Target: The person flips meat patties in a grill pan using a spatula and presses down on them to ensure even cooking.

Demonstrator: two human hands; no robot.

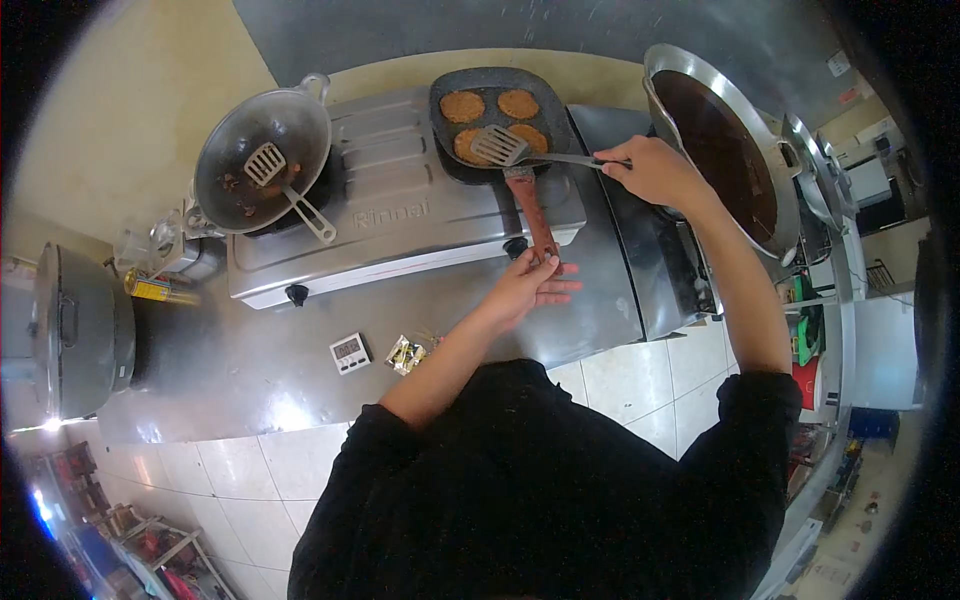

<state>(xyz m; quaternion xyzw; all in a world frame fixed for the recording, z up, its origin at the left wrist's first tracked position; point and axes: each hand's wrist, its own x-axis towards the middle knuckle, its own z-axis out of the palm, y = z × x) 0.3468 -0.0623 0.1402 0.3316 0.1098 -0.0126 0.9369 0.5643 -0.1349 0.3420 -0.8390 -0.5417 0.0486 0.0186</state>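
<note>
My right hand (654,171) holds a slotted spatula (501,145) by its long handle. The spatula's head lies over the two nearer browned patties (531,138) and partly hides them. Several such patties sit in separate wells of a dark speckled frying pan (559,97). With thumb and fingers, my left hand (517,291) grasps the end of the pan's reddish-brown handle (531,204), its other fingers spread out beneath. The pan rests on the right side of a Rinnai two-burner gas stove (382,165), whose burner it largely hides.
A wok (217,142) with another slotted turner (265,165) inside stands on the left burner. Right of the stove is a large metal pan of dark liquid (712,142). A digital timer (350,353), a foil packet (406,355) and a big lidded pot (90,330) are on the steel counter (247,367).
</note>
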